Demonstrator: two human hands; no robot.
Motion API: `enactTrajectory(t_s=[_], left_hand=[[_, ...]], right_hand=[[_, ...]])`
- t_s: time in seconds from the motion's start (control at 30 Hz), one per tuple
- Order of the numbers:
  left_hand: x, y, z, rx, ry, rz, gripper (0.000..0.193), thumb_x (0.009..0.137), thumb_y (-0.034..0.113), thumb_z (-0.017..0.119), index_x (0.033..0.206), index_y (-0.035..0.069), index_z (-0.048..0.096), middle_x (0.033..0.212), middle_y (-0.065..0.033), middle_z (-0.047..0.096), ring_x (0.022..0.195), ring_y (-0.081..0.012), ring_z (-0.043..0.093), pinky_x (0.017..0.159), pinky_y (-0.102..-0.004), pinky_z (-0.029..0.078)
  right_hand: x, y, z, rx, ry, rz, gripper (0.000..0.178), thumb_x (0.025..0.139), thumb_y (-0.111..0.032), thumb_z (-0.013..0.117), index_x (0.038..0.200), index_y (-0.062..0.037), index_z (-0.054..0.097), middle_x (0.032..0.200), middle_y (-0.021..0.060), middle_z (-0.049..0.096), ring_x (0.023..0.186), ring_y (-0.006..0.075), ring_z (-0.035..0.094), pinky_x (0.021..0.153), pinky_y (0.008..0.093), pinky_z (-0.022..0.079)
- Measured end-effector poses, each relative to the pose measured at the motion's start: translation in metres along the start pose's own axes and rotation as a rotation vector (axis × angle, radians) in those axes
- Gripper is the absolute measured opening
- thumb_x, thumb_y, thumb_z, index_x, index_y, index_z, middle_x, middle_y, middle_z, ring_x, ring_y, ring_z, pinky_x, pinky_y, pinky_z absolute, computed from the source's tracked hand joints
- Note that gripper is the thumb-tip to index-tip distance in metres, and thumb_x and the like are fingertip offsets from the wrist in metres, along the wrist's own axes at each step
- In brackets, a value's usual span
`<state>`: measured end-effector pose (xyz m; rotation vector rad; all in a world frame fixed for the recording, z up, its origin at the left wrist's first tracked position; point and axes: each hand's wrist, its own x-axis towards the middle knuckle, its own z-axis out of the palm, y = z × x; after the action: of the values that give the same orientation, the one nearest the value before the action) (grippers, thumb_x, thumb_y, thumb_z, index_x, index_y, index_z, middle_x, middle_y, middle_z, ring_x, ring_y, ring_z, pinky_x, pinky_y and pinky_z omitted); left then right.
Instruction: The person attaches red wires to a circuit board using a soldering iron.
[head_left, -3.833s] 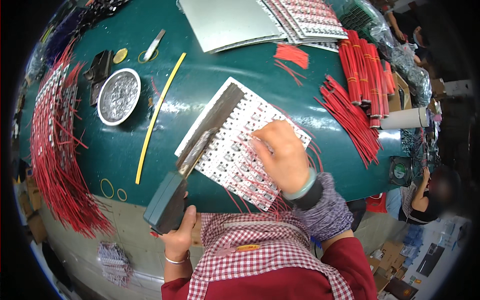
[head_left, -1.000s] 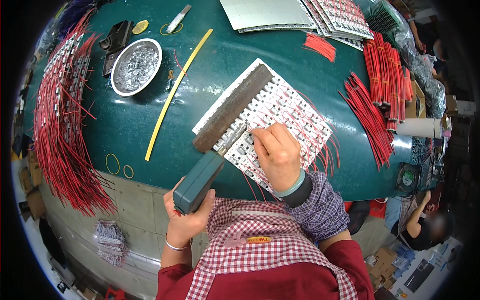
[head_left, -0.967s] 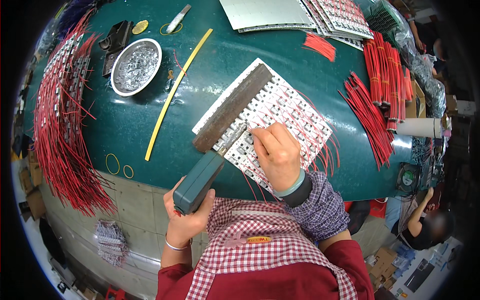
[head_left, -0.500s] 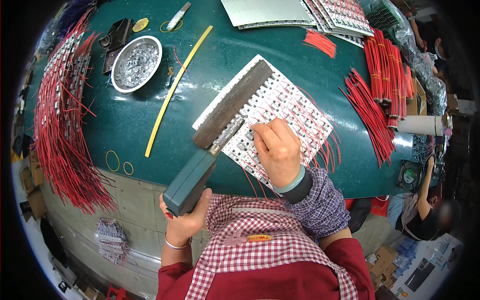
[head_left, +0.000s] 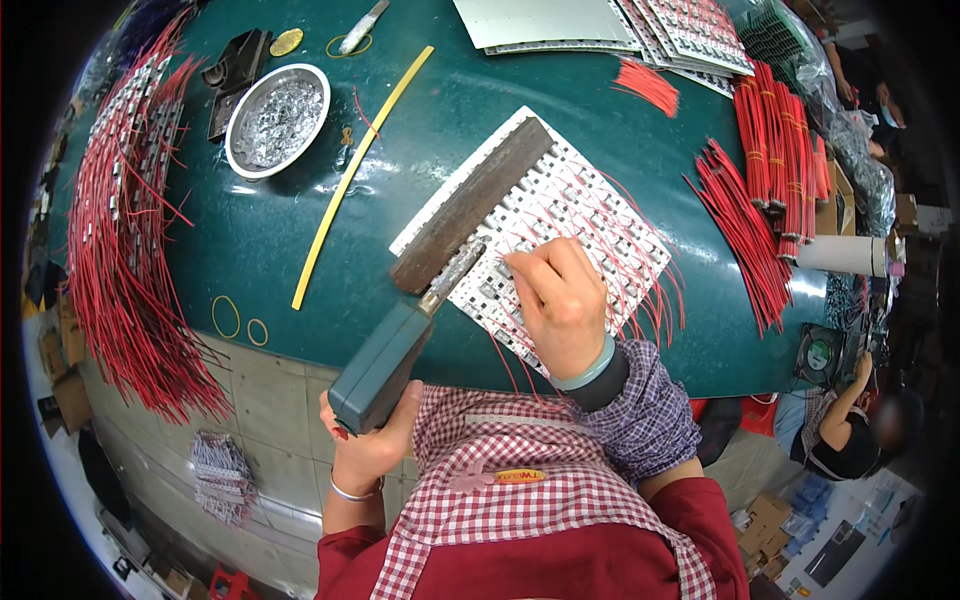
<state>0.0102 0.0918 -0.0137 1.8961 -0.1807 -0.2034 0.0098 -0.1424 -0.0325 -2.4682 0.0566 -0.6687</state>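
My left hand (head_left: 372, 440) is wrapped around the handle of a green soldering gun (head_left: 382, 365). Its metal tip (head_left: 458, 272) lies over a white circuit board panel (head_left: 408, 238), beside the dark bar (head_left: 475, 208) resting along the panel. Close to that tip, my right hand (head_left: 568, 305) hovers over the panel with thumb and forefinger pinched together. What the pinch holds is too small to make out. Thin red wires (head_left: 640, 275) run from the small components across the panel's right half, some passing beside my right hand.
Left lie a metal bowl of silvery bits (head_left: 278, 122), a yellow strip (head_left: 362, 180) and a large bundle of red-wired parts (head_left: 135, 270). Red wire bundles (head_left: 742, 235) lie right, stacked panels (head_left: 550, 25) at the back. A person (head_left: 845, 425) sits far right.
The whole view has shifted slightly. My right fingertips have moved a little nearer to me over the panel, while the soldering gun keeps almost the same place.
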Motion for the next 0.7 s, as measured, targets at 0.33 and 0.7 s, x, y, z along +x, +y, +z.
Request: enactTrajectory(t_s=[0.33, 0.7], left_hand=[[-0.002, -0.0039, -0.0005, 0.029, -0.035, 0.08, 0.016, 0.072, -0.001, 0.076, 0.087, -0.002, 0.07, 0.077, -0.0083, 0.069, 0.057, -0.0171, 0.064, 0.054, -0.0271, 0.049], [0.0009, -0.0045, -0.0027, 0.004, -0.049, 0.117, 0.017, 0.071, -0.003, 0.074, 0.088, -0.004, 0.069, 0.075, -0.0106, 0.069, 0.058, -0.0164, 0.065, 0.055, -0.0271, 0.05]], right_hand=[[0.001, 0.0019, 0.0003, -0.001, -0.034, -0.002, 0.019, 0.075, 0.007, 0.065, 0.091, -0.0025, 0.064, 0.078, 0.0098, 0.051, 0.073, 0.0271, 0.054, 0.062, 0.0389, 0.045], [0.0003, 0.0022, 0.0002, -0.018, -0.042, -0.002, 0.02, 0.074, 0.008, 0.064, 0.092, -0.0015, 0.065, 0.079, 0.0098, 0.051, 0.073, 0.0269, 0.054, 0.063, 0.0385, 0.046]])
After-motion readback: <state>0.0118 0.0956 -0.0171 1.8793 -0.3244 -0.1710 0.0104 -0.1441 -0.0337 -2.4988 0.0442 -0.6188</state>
